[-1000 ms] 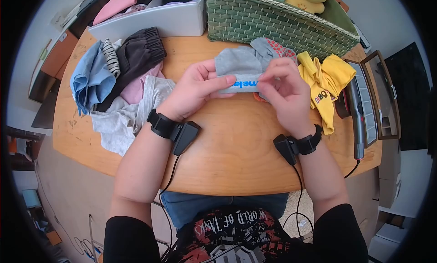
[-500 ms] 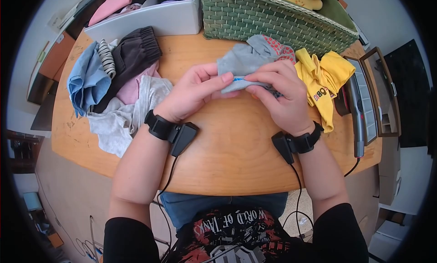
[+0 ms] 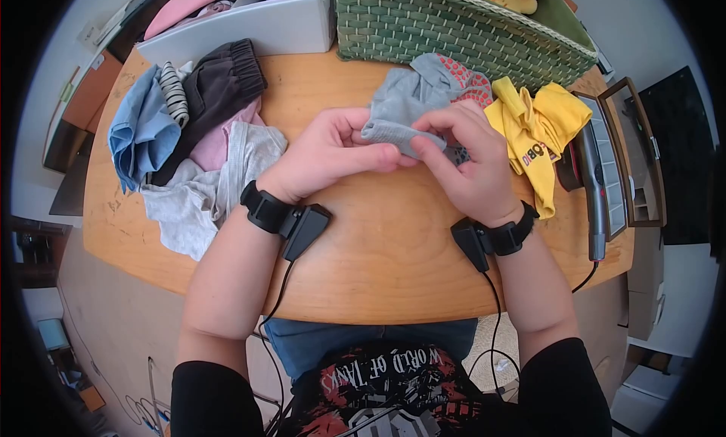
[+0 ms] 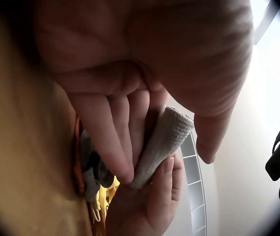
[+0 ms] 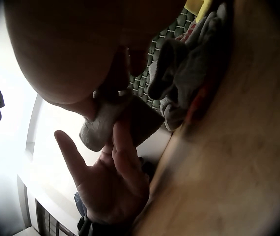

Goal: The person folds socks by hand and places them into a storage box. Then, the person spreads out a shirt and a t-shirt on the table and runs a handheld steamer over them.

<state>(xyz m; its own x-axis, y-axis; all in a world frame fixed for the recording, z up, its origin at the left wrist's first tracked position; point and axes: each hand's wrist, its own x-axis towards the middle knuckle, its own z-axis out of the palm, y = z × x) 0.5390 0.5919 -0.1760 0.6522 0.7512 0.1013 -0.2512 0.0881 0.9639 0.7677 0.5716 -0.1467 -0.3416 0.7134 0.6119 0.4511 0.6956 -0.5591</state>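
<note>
A grey sock (image 3: 401, 133) with its cuff turned over is between my hands, above the wooden table. My right hand (image 3: 478, 161) pinches the turned edge between thumb and fingers. Behind the sock lie the nearly straight fingers of my left hand (image 3: 333, 149), its thumb lifted off the fabric. The left wrist view shows the sock's ribbed cuff (image 4: 172, 130) as a narrow roll beside those fingers. Just beyond, grey sock fabric with red dots (image 3: 467, 80) lies near the green basket.
Left on the table (image 3: 340, 263) is a clothes pile with blue cloth (image 3: 147, 134), dark trousers (image 3: 219, 85) and light grey cloth (image 3: 185, 214). At right lies a yellow garment (image 3: 541, 127) beside a compartment case (image 3: 609, 164). A green woven basket (image 3: 454, 32) and white bin (image 3: 249, 36) stand behind.
The cuff has been turned over, and its blue lettering no longer shows. My left thumb has come off the sock, while my right hand keeps pinching the edge.
</note>
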